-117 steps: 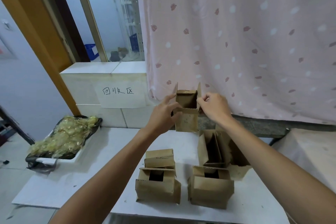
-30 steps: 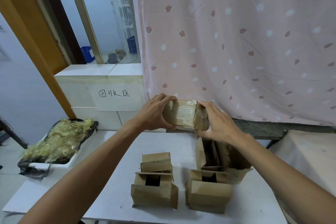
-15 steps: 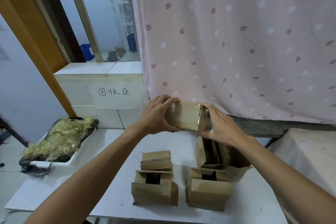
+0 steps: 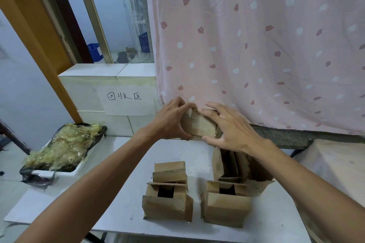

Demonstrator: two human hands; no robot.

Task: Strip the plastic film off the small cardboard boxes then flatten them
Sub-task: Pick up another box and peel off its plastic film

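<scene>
Currently we hold one box (image 4: 199, 124) up over the far side of the desk (image 4: 122, 163), just in front of the curtain (image 4: 256, 45). Left hand (image 4: 169, 122) wraps its left end, fingers curled over the top. Right hand (image 4: 233, 130) lies spread on the right end, fingers near straight, thumb below. More open boxes (image 4: 167, 201) sit on the desk nearer us. Film heap (image 4: 61, 148) at the desk's left end.

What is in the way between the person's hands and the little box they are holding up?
Nothing visible. The left hand grips the cardboard box by its left end, and the right hand lays spread fingers over its top and right end. Both hands touch it directly.
</scene>
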